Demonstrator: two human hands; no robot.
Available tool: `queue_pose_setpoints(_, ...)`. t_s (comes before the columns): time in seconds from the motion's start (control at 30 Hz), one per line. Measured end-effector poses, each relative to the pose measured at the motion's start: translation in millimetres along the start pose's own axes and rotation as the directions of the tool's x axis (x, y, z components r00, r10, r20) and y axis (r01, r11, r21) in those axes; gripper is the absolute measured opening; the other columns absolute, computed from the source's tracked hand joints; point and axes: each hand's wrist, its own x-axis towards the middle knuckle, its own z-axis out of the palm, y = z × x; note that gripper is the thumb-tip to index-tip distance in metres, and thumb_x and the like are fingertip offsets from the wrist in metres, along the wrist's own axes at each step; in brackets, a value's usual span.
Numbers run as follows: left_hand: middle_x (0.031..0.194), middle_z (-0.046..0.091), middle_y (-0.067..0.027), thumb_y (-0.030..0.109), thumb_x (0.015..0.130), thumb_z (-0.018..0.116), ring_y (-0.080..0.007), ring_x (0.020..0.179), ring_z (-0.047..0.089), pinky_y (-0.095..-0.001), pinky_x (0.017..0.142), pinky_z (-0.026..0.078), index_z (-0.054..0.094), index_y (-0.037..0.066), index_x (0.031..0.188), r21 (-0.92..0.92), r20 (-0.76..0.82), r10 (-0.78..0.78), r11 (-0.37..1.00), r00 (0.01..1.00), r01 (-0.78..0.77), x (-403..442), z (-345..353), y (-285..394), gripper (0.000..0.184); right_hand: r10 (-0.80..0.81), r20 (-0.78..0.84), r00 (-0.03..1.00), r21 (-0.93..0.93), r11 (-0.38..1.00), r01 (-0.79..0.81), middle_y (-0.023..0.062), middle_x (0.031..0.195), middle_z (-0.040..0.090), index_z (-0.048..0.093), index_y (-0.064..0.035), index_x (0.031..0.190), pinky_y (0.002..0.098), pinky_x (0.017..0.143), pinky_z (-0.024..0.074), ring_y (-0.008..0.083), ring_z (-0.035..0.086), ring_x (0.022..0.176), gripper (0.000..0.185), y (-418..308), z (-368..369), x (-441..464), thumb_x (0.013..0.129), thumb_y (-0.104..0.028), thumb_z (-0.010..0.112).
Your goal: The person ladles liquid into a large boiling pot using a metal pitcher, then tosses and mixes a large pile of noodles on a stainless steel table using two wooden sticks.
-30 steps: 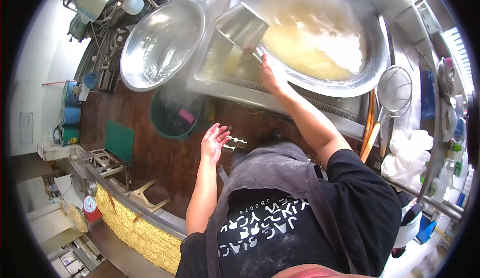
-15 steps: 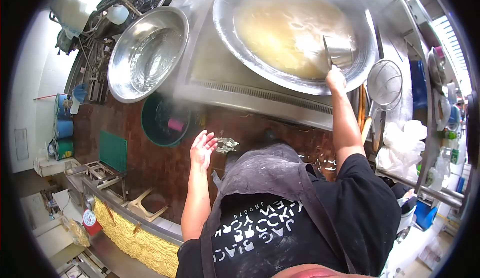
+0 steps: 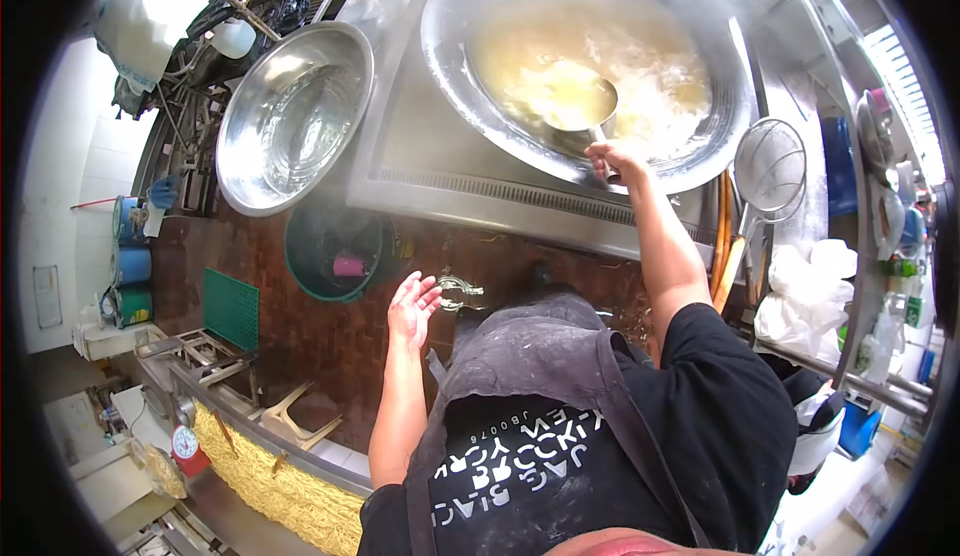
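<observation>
My right hand is wrapped round the handle of a metal scoop, whose round cup holds yellowish liquid over the near part of a large steaming wok. Cloudy, foaming liquid fills the wok. My left hand hangs in the air above the floor, fingers apart, with nothing in it. The green tub with a pink object inside is the nearest container to it.
A large metal basin stands left of the steel stove top. A wire strainer and white bags are at the right. Yellow noodles lie on the lower-left counter beside a red scale.
The scoop first tipped over the stove top left of the wok, then dipped into the liquid at the right. Now my right hand has brought it back leftward, filled. My left hand has barely moved.
</observation>
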Motion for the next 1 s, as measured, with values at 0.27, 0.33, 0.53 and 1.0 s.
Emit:
queue_pose_setpoints(0.27, 0.118, 0.064, -0.0155, 0.019, 0.103, 0.051, -0.0267, 0.101, 0.066, -0.0405, 0.087, 0.054, 0.046, 0.003, 0.139, 0.023, 0.015, 0.044, 0.999, 0.999, -0.045, -2, 7, 16, 0.04, -0.098, 0.113, 0.989, -0.066, 0.992, 0.105, -0.0006, 0.057, 0.048, 0.052, -0.0125, 0.071, 0.028, 0.043, 0.0389, 0.0115, 0.047, 0.046, 0.025, -6, 66, -32, 0.09, -0.023, 0.062)
queue_pose_setpoints(0.33, 0.119, 0.064, -0.0157, 0.019, 0.103, 0.051, -0.0268, 0.101, 0.066, -0.0406, 0.087, 0.054, 0.046, 0.003, 0.139, 0.018, 0.013, 0.058, 0.998, 0.998, -0.058, -2, 6, 21, 0.04, -0.114, 0.123, 0.986, -0.133, 0.983, 0.131, -0.0004, 0.057, 0.05, 0.052, -0.0131, 0.069, 0.0284, 0.043, 0.0384, 0.0111, 0.048, 0.046, 0.025, -11, 82, -37, 0.089, -0.025, 0.063)
queue_pose_setpoints(0.53, 0.12, 0.064, -0.0161, 0.02, 0.103, 0.052, -0.0271, 0.103, 0.066, -0.0405, 0.089, 0.054, 0.044, 0.002, 0.141, 0.0, 0.029, 0.062, 0.998, 0.998, -0.062, -7, 1, 19, 0.042, -0.123, 0.194, 0.973, -0.131, 0.98, 0.15, 0.0007, 0.059, 0.053, 0.054, -0.0109, 0.073, 0.0292, 0.044, 0.0402, 0.0114, 0.052, 0.048, 0.019, -18, 119, -51, 0.086, -0.021, 0.064)
queue_pose_setpoints(1.0, 0.121, 0.065, -0.0153, 0.023, 0.103, 0.053, -0.0265, 0.104, 0.066, -0.0406, 0.091, 0.053, 0.046, 0.003, 0.141, -0.001, 0.007, 0.062, 0.998, 0.998, -0.062, -16, -7, 9, 0.043, -0.323, 0.1, 0.941, -0.43, 0.839, 0.334, 0.0037, 0.056, 0.053, 0.047, 0.0004, 0.11, 0.0301, 0.039, 0.04, 0.0134, 0.05, 0.042, 0.035, -32, 178, -87, 0.081, -0.012, 0.062)
